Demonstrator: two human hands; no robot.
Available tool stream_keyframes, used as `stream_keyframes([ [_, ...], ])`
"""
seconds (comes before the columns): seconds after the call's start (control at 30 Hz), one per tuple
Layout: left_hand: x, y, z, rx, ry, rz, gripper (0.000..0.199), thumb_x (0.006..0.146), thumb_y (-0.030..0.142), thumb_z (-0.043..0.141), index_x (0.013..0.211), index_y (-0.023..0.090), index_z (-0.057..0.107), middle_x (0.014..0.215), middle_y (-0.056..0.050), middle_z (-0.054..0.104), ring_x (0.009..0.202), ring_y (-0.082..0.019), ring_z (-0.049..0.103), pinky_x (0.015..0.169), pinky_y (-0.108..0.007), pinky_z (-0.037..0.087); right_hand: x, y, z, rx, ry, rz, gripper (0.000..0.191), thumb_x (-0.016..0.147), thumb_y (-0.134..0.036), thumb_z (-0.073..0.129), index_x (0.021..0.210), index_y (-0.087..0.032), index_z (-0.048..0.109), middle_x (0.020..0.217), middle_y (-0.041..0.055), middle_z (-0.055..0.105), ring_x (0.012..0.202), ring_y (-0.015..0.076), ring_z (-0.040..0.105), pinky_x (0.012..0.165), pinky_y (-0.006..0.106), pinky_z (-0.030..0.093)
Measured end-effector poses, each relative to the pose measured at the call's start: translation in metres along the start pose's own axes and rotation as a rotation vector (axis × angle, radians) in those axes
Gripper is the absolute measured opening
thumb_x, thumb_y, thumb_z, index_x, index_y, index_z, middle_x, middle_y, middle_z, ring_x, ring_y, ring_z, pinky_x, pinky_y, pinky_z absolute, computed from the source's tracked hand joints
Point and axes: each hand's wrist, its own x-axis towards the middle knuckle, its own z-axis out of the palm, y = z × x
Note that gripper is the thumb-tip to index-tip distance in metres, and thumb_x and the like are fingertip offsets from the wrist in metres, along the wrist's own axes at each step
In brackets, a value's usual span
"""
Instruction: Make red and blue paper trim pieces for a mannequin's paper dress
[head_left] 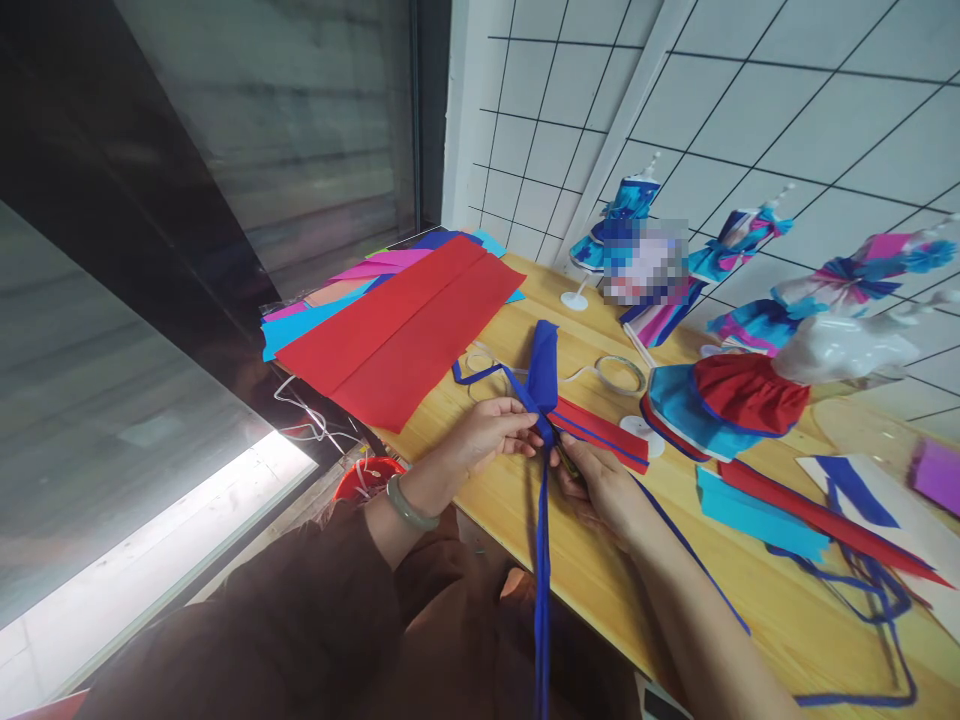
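Over the wooden table, my left hand (pixel 491 435) is closed, pinching a narrow blue fabric strip (pixel 543 560) that hangs past the table edge into my lap. My right hand (pixel 600 485) comes up close on the other side. Its fingers are wrapped round a small dark tool (pixel 568 462) with a yellowish edge, mostly hidden, perhaps scissors. Just beyond the fingertips lies a wider folded blue piece (pixel 543 365). Beside my right hand is a red strip with blue edging (pixel 604 435).
Large red sheets (pixel 405 330) lie over coloured ones at the left. Small dress forms in blue, pink and red outfits (pixel 750 390) line the wall. A tape roll (pixel 620 375) sits mid-table. Turquoise pieces (pixel 761 512) and tangled blue strips are at right. A red bucket (pixel 367 478) stands below.
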Motion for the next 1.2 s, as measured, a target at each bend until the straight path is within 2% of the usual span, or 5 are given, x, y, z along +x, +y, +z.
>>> stream_keyframes([
  [0.17, 0.002, -0.004, -0.003, -0.037, -0.042, 0.034, 0.025, 0.069, 0.029, 0.073, 0.074, 0.011, 0.055, 0.073, -0.003, 0.062, 0.065, -0.01, 0.059, 0.07, -0.028, 0.047, -0.002, 0.0, 0.001, 0.007, 0.006, -0.016, 0.038, 0.077, -0.059, 0.048, 0.074, -0.021, 0.046, 0.04, -0.0121, 0.029, 0.03, 0.003, 0.016, 0.027, 0.016, 0.013],
  [0.37, -0.002, -0.002, -0.001, -0.092, -0.08, 0.051, 0.022, 0.072, 0.027, 0.069, 0.078, 0.012, 0.056, 0.077, -0.005, 0.062, 0.072, -0.012, 0.06, 0.075, -0.031, 0.047, -0.005, 0.001, 0.0, 0.094, -0.028, -0.029, 0.037, 0.079, -0.056, 0.048, 0.076, -0.02, 0.047, 0.039, -0.012, 0.03, 0.027, 0.0027, 0.017, 0.026, 0.016, 0.016],
  [0.6, -0.005, 0.002, 0.002, -0.08, -0.124, 0.02, 0.02, 0.075, 0.029, 0.065, 0.082, 0.012, 0.056, 0.081, -0.007, 0.064, 0.071, -0.014, 0.061, 0.073, -0.031, 0.048, -0.009, 0.0, 0.003, 0.157, -0.068, -0.001, 0.036, 0.081, -0.055, 0.046, 0.075, -0.019, 0.047, 0.039, -0.012, 0.032, 0.024, 0.0016, 0.018, 0.026, 0.015, 0.016],
  [0.83, -0.006, 0.004, 0.004, -0.071, -0.076, 0.022, 0.019, 0.076, 0.03, 0.064, 0.08, 0.013, 0.054, 0.079, -0.007, 0.065, 0.071, -0.014, 0.062, 0.069, -0.028, 0.048, -0.011, 0.006, 0.002, 0.177, -0.054, 0.04, 0.036, 0.083, -0.054, 0.044, 0.077, -0.019, 0.048, 0.04, -0.0114, 0.033, 0.025, 0.0017, 0.019, 0.027, 0.015, 0.016],
  [1.2, 0.0, 0.0, 0.001, -0.062, 0.011, 0.092, 0.021, 0.069, 0.029, 0.069, 0.07, 0.012, 0.057, 0.066, 0.0, 0.055, 0.06, -0.008, 0.051, 0.059, -0.022, 0.04, -0.067, -0.006, -0.01, -0.082, 0.015, 0.015, 0.044, 0.078, -0.064, 0.048, 0.08, -0.019, 0.05, 0.049, -0.008, 0.037, 0.031, 0.0037, 0.028, 0.031, 0.019, 0.022],
])
